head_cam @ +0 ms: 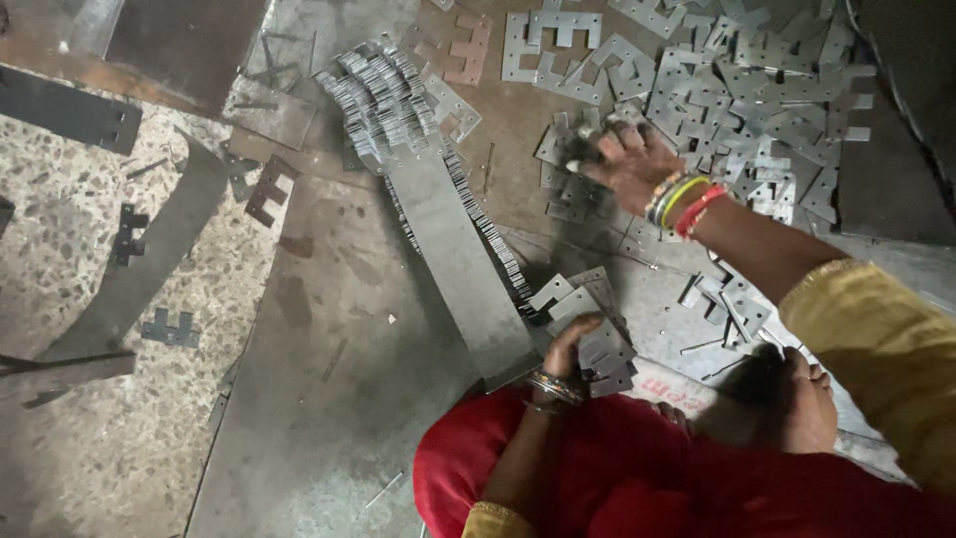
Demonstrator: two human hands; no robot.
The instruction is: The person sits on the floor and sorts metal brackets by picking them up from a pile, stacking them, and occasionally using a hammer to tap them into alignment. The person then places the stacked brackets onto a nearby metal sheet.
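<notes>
My left hand (570, 344) grips a stack of grey E-shaped metal plates (597, 339) close to my lap, with bangles on the wrist. My right hand (629, 161) reaches forward into a loose heap of the same plates (737, 90) and closes on a few of them (588, 139); coloured bangles circle that wrist. A long flat metal strip (453, 249) lies between the hands and runs away from me. Rows of thin plates stand on edge along its right side (488, 234), and a fanned stack (383, 95) sits at its far end.
A large steel sheet (329, 379) covers the floor in front of me. Speckled stone floor (90, 199) with scattered offcuts and dark strips lies to the left. A rusty sheet (169, 40) sits at top left. My foot (809, 403) rests at the right by my red clothing.
</notes>
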